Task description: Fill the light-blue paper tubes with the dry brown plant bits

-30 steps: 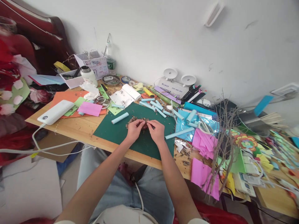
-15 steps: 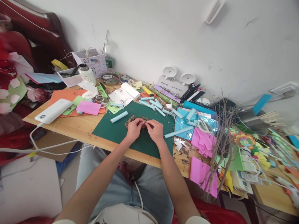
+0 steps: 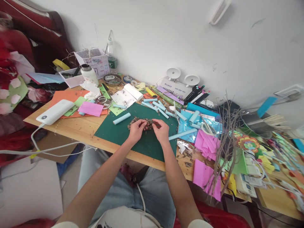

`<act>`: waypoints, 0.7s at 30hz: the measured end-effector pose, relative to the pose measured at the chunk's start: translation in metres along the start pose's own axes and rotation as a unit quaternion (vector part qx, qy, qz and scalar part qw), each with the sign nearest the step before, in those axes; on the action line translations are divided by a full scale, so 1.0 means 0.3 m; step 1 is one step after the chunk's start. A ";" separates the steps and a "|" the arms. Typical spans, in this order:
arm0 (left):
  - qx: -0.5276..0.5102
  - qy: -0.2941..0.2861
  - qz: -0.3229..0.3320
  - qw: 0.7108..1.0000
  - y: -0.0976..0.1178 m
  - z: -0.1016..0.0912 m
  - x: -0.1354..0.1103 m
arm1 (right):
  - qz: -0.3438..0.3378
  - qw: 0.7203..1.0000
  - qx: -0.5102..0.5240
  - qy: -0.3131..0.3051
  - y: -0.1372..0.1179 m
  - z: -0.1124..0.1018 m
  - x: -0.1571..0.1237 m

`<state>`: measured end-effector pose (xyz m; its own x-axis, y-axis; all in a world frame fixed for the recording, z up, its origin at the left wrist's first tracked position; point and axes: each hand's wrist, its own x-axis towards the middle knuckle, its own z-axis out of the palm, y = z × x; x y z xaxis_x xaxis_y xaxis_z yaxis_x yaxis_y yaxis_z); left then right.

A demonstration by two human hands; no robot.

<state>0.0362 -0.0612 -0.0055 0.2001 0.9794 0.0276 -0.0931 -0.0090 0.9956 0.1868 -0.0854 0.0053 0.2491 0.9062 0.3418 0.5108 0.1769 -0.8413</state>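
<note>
Handwork, seemingly picking through dry brown bits (image 3: 148, 125) on the green mat (image 3: 147, 147): left hand (image 3: 137, 131) and right hand (image 3: 161, 130) curl inward, any pinch unclear; next move calls for light touch

White wall (image 3: 147, 31) behind a wooden counter (image 3: 80, 126).
The wall is pale, with a few grey scuffs at upper right; a white fixture (image 3: 220, 12) is mounted high, a white wall plate (image 3: 289, 91) lower, near the right edge. Dark red furniture (image 3: 45, 25) with a curved, glossy top stands at upper left. Pale floor (image 3: 71, 182) shows below left. Light is soft.
</note>
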 end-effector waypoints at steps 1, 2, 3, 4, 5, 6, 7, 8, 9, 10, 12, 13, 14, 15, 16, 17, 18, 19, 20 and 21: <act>-0.003 0.000 0.000 1.000 -0.004 0.000 0.001 | -0.017 1.000 -0.007 -0.015 -0.012 -0.002 -0.003; -0.004 0.000 0.001 1.000 -0.008 -0.001 0.003 | -0.033 0.999 -0.011 -0.029 -0.024 -0.004 -0.007; -0.003 0.002 0.005 1.000 -0.011 -0.002 0.004 | -0.048 0.998 -0.016 -0.040 -0.036 -0.003 -0.011; 0.001 0.003 0.011 1.000 -0.014 -0.004 0.005 | -0.062 0.997 -0.022 -0.050 -0.046 -0.002 -0.014; 0.004 0.004 0.017 1.000 -0.015 -0.005 0.006 | -0.076 0.995 -0.030 -0.060 -0.053 0.000 -0.017; 0.009 0.003 0.022 1.000 -0.017 -0.007 0.007 | -0.087 0.993 -0.040 -0.067 -0.056 0.004 -0.019; 0.015 0.002 0.028 0.999 -0.017 -0.009 0.007 | -0.098 0.991 -0.051 -0.071 -0.057 0.008 -0.021; 0.021 0.002 0.035 0.999 -0.018 -0.011 0.007 | -0.106 0.990 -0.061 -0.071 -0.054 0.012 -0.022; 0.023 0.001 0.040 0.999 -0.018 -0.012 0.007 | -0.113 0.989 -0.070 -0.069 -0.049 0.017 -0.022; 0.021 -0.003 0.042 0.999 -0.019 -0.012 0.006 | -0.118 0.988 -0.078 -0.063 -0.042 0.021 -0.022; -0.008 -0.015 0.035 0.999 -0.021 -0.012 0.004 | -0.125 0.987 -0.089 -0.046 -0.028 0.029 -0.022; -0.034 -0.023 0.026 0.999 -0.022 -0.012 0.003 | -0.128 0.987 -0.092 -0.037 -0.022 0.032 -0.022; -0.059 -0.030 0.016 0.998 -0.022 -0.012 0.002 | -0.130 0.987 -0.093 -0.030 -0.016 0.035 -0.022; -0.076 -0.036 0.009 0.996 -0.023 -0.013 0.002 | -0.131 0.987 -0.092 -0.026 -0.013 0.038 -0.021; -0.082 -0.041 0.006 0.996 -0.023 -0.013 0.002 | -0.130 0.987 -0.090 -0.026 -0.010 0.039 -0.021; -0.077 -0.047 0.008 0.996 -0.023 -0.014 0.002 | -0.126 0.988 -0.088 -0.026 -0.009 0.041 -0.021; -0.065 -0.054 0.012 0.996 -0.022 -0.014 0.003 | -0.121 0.989 -0.085 -0.026 -0.010 0.041 -0.021; -0.049 -0.059 0.018 0.997 -0.022 -0.015 0.004 | -0.114 0.990 -0.082 -0.025 -0.011 0.041 -0.021; -0.032 -0.063 0.023 0.997 -0.023 -0.015 0.006 | -0.107 0.991 -0.077 -0.022 -0.014 0.040 -0.021; -0.018 -0.065 0.026 0.997 -0.024 -0.015 0.007 | -0.100 0.992 -0.071 -0.019 -0.016 0.039 -0.021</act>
<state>0.0329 -0.0582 -0.0128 0.3180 0.9434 0.0936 -0.1421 -0.0502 0.9886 0.1731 -0.0874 0.0024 0.1009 0.8732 0.4769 0.6589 0.3005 -0.6896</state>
